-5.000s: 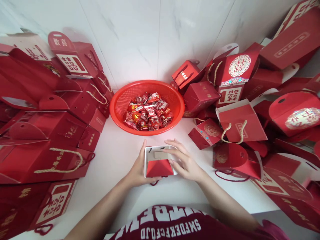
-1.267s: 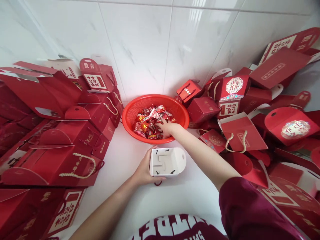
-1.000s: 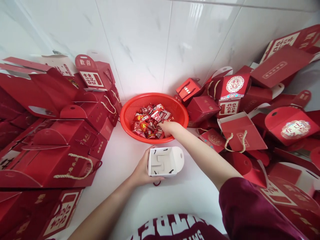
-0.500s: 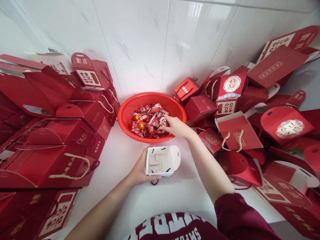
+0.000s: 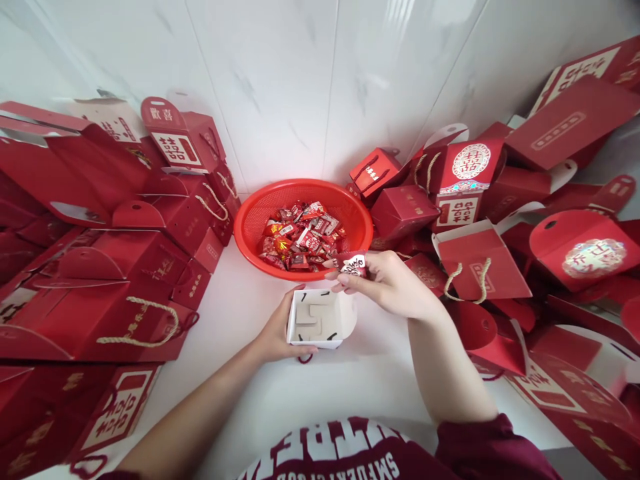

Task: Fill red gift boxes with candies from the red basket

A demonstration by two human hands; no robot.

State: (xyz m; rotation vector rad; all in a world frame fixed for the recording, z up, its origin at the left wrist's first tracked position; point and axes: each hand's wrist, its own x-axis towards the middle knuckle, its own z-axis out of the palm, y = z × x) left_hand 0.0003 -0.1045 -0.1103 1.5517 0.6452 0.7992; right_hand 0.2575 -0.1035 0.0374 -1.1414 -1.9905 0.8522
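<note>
My left hand (image 5: 281, 333) grips a small gift box (image 5: 315, 320) from its left side, thumb along the near wall. The box's mouth faces up, showing a white inside with folded bottom flaps and nothing in it. A rounded flap stands out on its right. Between the fingertips of my right hand (image 5: 387, 280) is a wrapped candy (image 5: 354, 265), red with white and dark lettering, held just above and right of the box. Behind it sits a red plastic basket (image 5: 245, 230) with many wrapped candies (image 5: 307, 237) heaped inside.
Stacked red gift boxes (image 5: 100, 313) with rope handles crowd the left side. A looser pile of red boxes (image 5: 483, 260) fills the right. A white tiled wall (image 5: 280, 87) rises behind the basket, and the white tabletop (image 5: 220, 313) lies under the box.
My right hand has come out of the basket toward me, bringing a wrapped candy close to the box. My left hand still holds the box in nearly the same spot.
</note>
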